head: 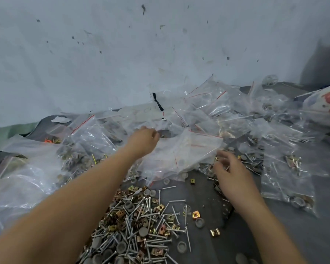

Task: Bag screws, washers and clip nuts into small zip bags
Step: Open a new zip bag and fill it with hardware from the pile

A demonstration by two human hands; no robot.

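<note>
From my remote seat the biggest thing in view is the pale, stained wall point(103, 54) filling the upper half, and below it a dark grey table point(293, 225). Across the far side of the table runs a wide heap of filled bags point(217, 107), clear plastic with thin red zip lines, crumpled and overlapping, many with dark hardware showing through. More of them lie flat on the left and right sides. Nearest me, between my two forearms, sits the loose pile point(137, 225) of mixed hardware. Just past it, in the middle of the table, is the clear zip bag point(183, 149) I am working with: glossy, wrinkled, its red strip along the top edge, lying over other bags. My left hand point(144, 138) reaches forward to the bag's upper left corner, fingers bunched and pinching the plastic there. My right hand point(232, 174) hangs just beside the bag's lower right corner, above scattered pieces, fingers spread and loosely curved; it is blurred, and I cannot tell whether it holds anything. The pile itself is long silver screws point(176, 201), brassy square clip nuts point(195, 214), and round grey washers point(200, 222), with a few strays lying apart on the table.
</note>
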